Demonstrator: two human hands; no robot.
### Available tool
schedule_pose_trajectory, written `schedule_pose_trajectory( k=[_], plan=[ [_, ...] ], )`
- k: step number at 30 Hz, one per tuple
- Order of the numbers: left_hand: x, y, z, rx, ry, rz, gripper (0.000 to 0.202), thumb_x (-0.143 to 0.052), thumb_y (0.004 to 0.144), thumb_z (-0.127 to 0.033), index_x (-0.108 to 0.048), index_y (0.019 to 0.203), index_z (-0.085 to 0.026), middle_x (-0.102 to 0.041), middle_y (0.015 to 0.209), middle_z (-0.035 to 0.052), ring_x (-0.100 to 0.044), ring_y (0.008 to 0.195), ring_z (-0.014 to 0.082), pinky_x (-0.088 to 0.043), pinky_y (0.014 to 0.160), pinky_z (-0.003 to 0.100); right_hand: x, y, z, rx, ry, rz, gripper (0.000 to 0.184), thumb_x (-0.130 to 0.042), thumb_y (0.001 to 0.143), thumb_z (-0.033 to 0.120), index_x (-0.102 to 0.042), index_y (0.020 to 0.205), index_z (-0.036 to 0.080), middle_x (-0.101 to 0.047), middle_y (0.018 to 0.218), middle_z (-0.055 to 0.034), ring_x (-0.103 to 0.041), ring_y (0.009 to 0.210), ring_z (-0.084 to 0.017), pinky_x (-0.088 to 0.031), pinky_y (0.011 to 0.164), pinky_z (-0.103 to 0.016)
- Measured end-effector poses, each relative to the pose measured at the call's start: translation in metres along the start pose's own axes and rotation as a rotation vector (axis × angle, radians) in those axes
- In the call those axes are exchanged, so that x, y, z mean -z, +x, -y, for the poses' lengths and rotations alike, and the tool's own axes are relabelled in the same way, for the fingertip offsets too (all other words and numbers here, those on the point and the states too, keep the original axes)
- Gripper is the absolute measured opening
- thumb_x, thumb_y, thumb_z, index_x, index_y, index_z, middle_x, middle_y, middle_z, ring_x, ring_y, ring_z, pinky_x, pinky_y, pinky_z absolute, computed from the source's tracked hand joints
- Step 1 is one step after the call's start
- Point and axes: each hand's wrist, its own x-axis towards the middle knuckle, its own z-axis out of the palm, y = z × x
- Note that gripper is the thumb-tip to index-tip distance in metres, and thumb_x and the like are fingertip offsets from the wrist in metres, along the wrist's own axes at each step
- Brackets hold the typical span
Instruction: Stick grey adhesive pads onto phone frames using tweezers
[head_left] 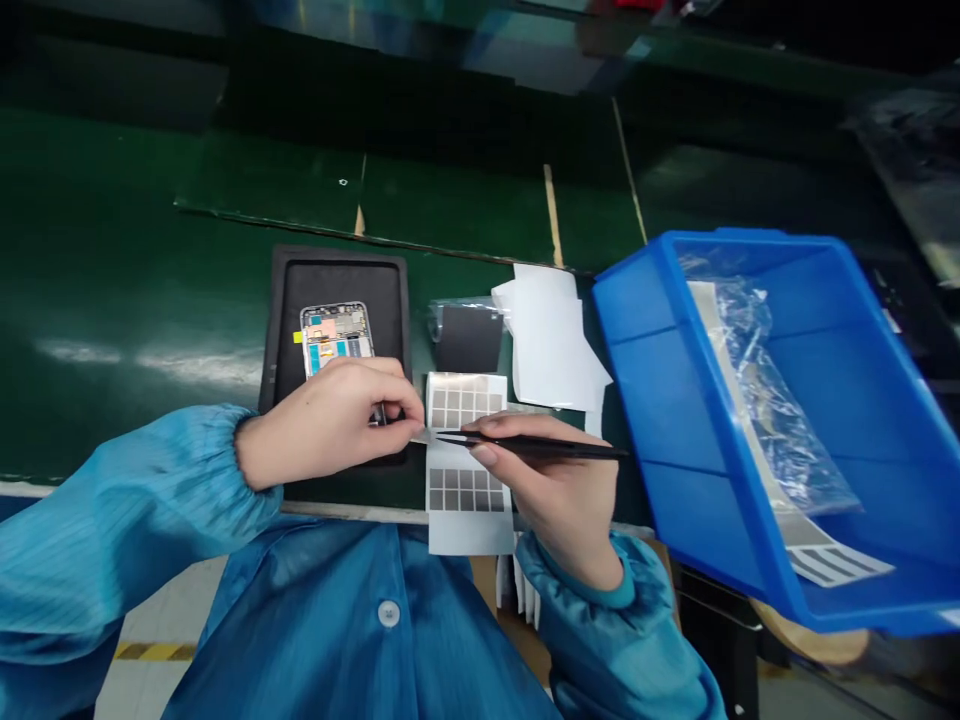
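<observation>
My right hand (551,485) is closed on black tweezers (525,445), whose tips point left over a white sheet of grey square stickers (465,460). My left hand (330,420) lies on an opened phone (336,335) in a black tray (337,275), its thumb and forefinger pinched together right by the tweezer tips. Whether a small sticker sits between those fingers I cannot make out. Both arms wear blue sleeves.
A blue plastic bin (780,420) with a plastic bag and sticker strips stands tilted at the right. White paper sheets (551,340) and a dark grey sheet (469,338) lie behind the stickers. The bench top is dark green (135,300); its front edge runs just under my hands.
</observation>
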Motion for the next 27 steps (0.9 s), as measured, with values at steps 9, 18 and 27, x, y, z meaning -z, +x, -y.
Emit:
schedule_pose_trajectory(
  k=[9, 18, 27],
  plan=[
    [0.019, -0.03, 0.026, 0.143, -0.149, -0.139, 0.01, -0.066, 0.084, -0.019, -0.073, 0.077, -0.018, -0.06, 0.067, -0.0037, -0.05, 0.06, 0.0068, -0.038, 0.054, 0.019, -0.046, 0.014, 0.005, 0.003, -0.007, 0.065, 0.013, -0.086, 0.072, 0.023, -0.078, 0.083, 0.025, -0.08, 0.083, -0.0026, -0.076, 0.077, -0.022, -0.065, 0.073, -0.034],
    [0.032, -0.039, 0.04, 0.174, -0.207, -0.164, 0.008, -0.067, 0.081, -0.018, -0.073, 0.077, -0.02, -0.063, 0.072, -0.0041, -0.051, 0.061, 0.0064, -0.039, 0.055, 0.019, -0.063, 0.022, 0.007, 0.03, -0.001, 0.088, 0.019, -0.085, 0.072, 0.015, -0.079, 0.085, 0.027, -0.08, 0.084, 0.0004, -0.076, 0.078, -0.018, -0.064, 0.073, -0.028],
    [0.036, -0.042, 0.048, 0.172, -0.23, -0.175, 0.008, -0.067, 0.082, -0.018, -0.072, 0.076, -0.021, -0.06, 0.07, -0.0049, -0.051, 0.061, 0.0062, -0.039, 0.055, 0.02, -0.069, 0.028, 0.007, 0.035, -0.047, 0.135, 0.022, -0.084, 0.073, 0.012, -0.079, 0.086, 0.029, -0.079, 0.084, 0.0027, -0.074, 0.078, -0.015, -0.061, 0.075, -0.025]
  ],
)
